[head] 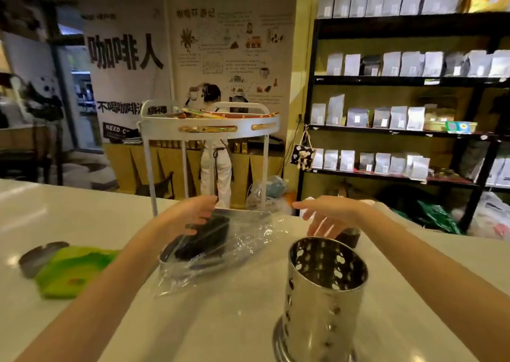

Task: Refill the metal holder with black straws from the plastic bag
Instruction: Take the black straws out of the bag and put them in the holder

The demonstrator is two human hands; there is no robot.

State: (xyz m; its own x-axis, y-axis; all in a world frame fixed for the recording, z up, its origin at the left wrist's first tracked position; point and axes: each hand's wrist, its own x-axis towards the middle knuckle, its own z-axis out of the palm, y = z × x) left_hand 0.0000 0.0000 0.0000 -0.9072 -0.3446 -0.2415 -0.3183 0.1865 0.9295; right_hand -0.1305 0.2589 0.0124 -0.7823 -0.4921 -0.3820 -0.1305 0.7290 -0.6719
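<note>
Right now the metal holder [325, 298], a shiny perforated cylinder on a round base, stands upright on the white counter [82, 218] at about five o'clock in the view, and its inside looks bare of straws. At ten o'clock from it lies the plastic bag [220, 248], clear and crumpled, flat on the counter with the bundle of black straws [205, 237] inside it. The left hand [190, 215] rests on the far end of the bag, fingers curled down over the plastic and the dark bundle beneath; whether it truly grips the straws or only presses the bag I cannot tell. The right hand [328, 218] hovers at twelve o'clock from the holder, just beyond its rim, fingers spread wide and holding nothing, apart from both holder and bag. Behind that hand a small dark jar [350, 236] peeks out. At nine o'clock on the counter sits a green, blurred pad [74, 270]. A white cart [207, 130] stands at twelve o'clock, beyond the counter's far edge.
</note>
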